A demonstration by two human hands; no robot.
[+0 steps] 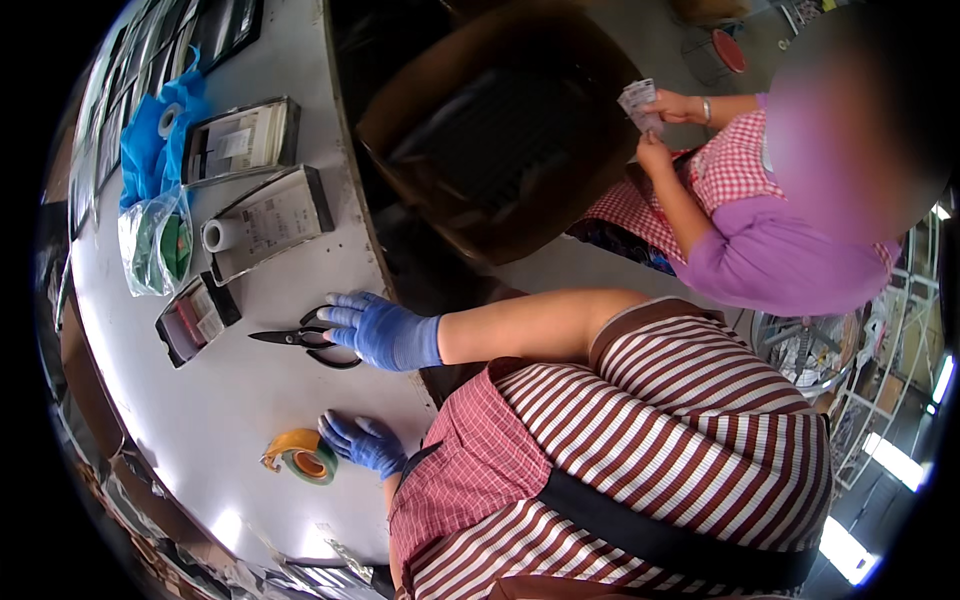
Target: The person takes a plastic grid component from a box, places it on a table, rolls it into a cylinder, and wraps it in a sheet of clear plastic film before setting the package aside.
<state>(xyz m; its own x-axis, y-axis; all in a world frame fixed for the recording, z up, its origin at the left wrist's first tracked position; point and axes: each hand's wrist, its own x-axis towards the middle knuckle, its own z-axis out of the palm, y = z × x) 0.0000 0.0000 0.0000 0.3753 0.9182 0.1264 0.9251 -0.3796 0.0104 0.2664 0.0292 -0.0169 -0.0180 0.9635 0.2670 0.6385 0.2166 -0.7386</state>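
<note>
My right hand [385,332], the upper one, wears a blue glove with pale fingertips. Its fingers are stretched out over the handles of black scissors [285,338], which lie flat on the white table [300,400] with the blades pointing left. Below it my left hand [365,445], gloved in blue too, rests on the tabletop with its fingers apart. Just left of those fingertips is a yellow tape dispenser [290,440] with a roll of tape; I see no grip on it.
Open trays of labels [270,225] [240,140] and a smaller box [195,320] stand beyond the scissors. Near them lie a blue plastic bag [150,150] and a clear bag [155,245] with green contents. Past the table edge, a large cardboard box [590,60]; another person [740,230] holds printed slips [640,102].
</note>
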